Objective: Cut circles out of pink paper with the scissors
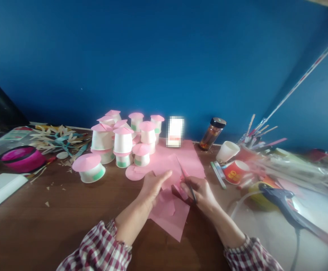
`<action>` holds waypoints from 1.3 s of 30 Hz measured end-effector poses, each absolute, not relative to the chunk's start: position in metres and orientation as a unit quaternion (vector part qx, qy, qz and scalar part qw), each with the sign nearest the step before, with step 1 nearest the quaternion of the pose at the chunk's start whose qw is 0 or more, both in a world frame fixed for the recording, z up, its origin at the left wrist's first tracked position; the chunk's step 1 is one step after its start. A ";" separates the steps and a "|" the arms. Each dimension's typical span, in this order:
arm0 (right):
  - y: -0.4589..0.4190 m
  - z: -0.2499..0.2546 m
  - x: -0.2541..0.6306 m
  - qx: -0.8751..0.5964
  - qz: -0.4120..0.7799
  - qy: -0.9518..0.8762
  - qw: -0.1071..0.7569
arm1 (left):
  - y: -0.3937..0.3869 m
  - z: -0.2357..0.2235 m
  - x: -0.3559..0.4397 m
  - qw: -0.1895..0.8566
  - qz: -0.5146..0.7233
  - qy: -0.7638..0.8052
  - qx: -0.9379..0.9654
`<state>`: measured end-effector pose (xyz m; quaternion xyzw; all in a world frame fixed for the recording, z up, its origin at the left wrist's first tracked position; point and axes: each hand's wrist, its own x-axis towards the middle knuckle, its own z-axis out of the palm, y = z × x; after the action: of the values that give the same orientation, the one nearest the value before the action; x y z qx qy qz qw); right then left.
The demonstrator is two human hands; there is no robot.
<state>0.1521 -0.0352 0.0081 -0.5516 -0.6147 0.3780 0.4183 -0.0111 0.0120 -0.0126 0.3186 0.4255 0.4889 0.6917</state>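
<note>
My left hand [151, 190] is closed on a piece of pink paper [167, 180], the thumb lying along its top. In my right hand [202, 192] is a pair of scissors [192, 190], its blades pointing away from me at the paper's right side. Whether the blades are apart is hard to make out. Below both hands lies another pink sheet [179, 224] with a cut edge. More pink sheets [192, 154] are spread behind. To the left stand several white paper cups [123, 143] with pink cone tops, some of them stacked.
On the left are a heap of paper strips [64, 141], a magenta round container [24, 160] and a white box [0, 190]. At right stand a dark-lidded jar [212, 133], a white cup [227, 151], a red cup [235, 172] and a glue gun [282, 199].
</note>
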 end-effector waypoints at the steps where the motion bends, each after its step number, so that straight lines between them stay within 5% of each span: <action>1: -0.035 0.008 0.152 -0.551 0.379 -0.615 0.418 | 0.013 -0.013 -0.012 0.693 0.488 0.423 0.320; 39: -0.035 0.011 0.151 -0.504 0.464 -0.582 0.438 | 0.014 -0.005 -0.016 0.684 0.451 0.465 0.335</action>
<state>0.1509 -0.0347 0.0110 -0.5039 -0.5819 0.4639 0.4384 -0.0164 0.0138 -0.0049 0.3348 0.4647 0.4511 0.6845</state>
